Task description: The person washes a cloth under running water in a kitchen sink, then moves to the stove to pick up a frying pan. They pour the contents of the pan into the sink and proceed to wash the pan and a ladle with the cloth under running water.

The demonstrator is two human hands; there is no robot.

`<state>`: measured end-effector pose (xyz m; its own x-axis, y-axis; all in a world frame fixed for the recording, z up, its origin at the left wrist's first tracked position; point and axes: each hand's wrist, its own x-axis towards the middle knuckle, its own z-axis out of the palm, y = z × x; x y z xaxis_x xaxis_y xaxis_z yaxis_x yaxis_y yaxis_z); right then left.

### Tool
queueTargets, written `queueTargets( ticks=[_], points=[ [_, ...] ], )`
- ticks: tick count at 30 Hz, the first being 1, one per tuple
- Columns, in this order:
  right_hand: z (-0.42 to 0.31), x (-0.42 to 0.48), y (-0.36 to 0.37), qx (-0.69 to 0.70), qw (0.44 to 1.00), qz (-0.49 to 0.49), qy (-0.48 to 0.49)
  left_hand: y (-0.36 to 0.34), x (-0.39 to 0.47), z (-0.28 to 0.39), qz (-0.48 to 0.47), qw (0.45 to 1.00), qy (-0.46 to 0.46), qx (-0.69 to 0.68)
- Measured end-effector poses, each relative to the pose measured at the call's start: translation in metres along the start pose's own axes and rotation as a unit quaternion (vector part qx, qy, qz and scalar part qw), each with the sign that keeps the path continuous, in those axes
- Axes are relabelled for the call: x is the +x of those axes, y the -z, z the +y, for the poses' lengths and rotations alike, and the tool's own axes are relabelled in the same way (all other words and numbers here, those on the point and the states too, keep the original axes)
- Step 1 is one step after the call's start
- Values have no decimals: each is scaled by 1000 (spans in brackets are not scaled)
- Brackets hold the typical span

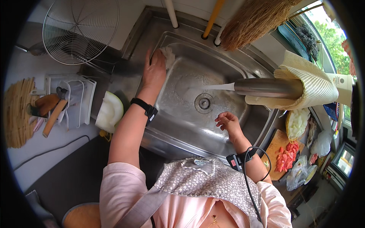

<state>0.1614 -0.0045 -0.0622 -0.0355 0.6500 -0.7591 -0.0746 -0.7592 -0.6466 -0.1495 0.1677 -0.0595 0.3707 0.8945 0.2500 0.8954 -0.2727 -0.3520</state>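
My left hand (154, 69) presses a pale, wet cloth (168, 57) against the far left rim of a stainless steel sink (182, 114). Part of the cloth is hidden under the palm. Over the near right part of the basin hangs my right hand (228, 123), fingers loosely curled and apart, with nothing in it. Water (218, 87) streams from a thick metal spout (265, 87) that enters from the right. It lands beside the round drain strainer (204, 103). A cream mesh mat (308, 82) is draped around the spout.
A cut piece of pale green-rinded melon (109, 112) stands left of the sink. To the right lie chopped red tomato pieces (286, 158) on a wooden cutting board (275, 142). A wire strainer (81, 31) hangs upper left. A straw broom head (256, 22) juts over the back edge.
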Motion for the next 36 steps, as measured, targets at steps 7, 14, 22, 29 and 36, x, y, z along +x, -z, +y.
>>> queueTargets(
  ticks=[7,14,22,29,36],
  points=[
    [27,-8,20,14,999,12,-39,16,-56,-15,-60,994,20,-84],
    [-4,6,-53,139,987,-79,-14,35,-52,36,-2,843,237,-483],
    [-60,59,-71,436,882,-172,-46,115,-37,146,-46,716,183,-672],
    [-47,33,-103,546,794,-259,-58,58,-8,110,47,829,213,-515],
    [-60,48,-82,409,843,-254,241,73,-19,128,-34,815,134,-562]
  ],
)
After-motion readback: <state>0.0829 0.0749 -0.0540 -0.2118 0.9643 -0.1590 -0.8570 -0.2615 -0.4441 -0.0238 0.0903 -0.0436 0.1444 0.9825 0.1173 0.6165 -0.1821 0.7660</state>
